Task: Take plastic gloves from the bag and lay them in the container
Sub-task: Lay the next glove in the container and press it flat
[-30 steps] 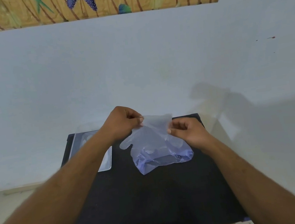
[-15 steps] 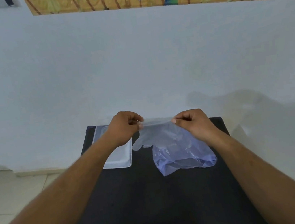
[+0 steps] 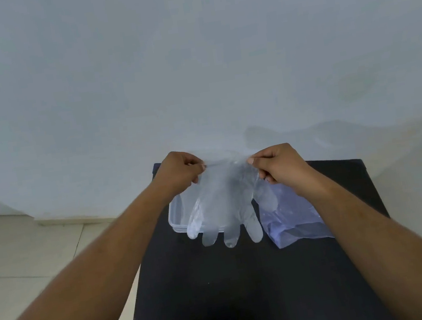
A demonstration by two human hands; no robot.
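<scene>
Left hand (image 3: 179, 172): centre of frame, just left of middle. Grip closed to a pinch, thumb against forefinger, on the left corner of the cuff of a clear plastic glove (image 3: 224, 206). Remaining fingers curled in toward the palm.

Right hand (image 3: 281, 166): centre of frame, just right of middle. Grip likewise closed to a pinch on the right corner of the same cuff; lower fingers bent and touching the glove's edge.

Plastic glove: transparent, held spread between the two hands, cuff uppermost, fingers hanging down toward the lower middle of the frame. It appears to be a single glove, though the film is too clear and blurred to rule out a second layer stuck behind it. It hangs in front of the container and partly covers it.

Container (image 3: 176, 219): clear, shallow, rectangular, lying on the worktop left of centre, beneath the left hand. Near rim and left wall visible; contents cannot be made out through the glove.

Bag (image 3: 296, 218): pale bluish plastic, crumpled, lying on the worktop right of centre, under the right forearm, just beside the hanging glove.

Worktop (image 3: 236, 292): black, flat, filling the lower middle of the frame.

Wall (image 3: 191, 67): pale, plain, filling the upper half.

Floor (image 3: 29, 261): light tiles, lower left.
</scene>
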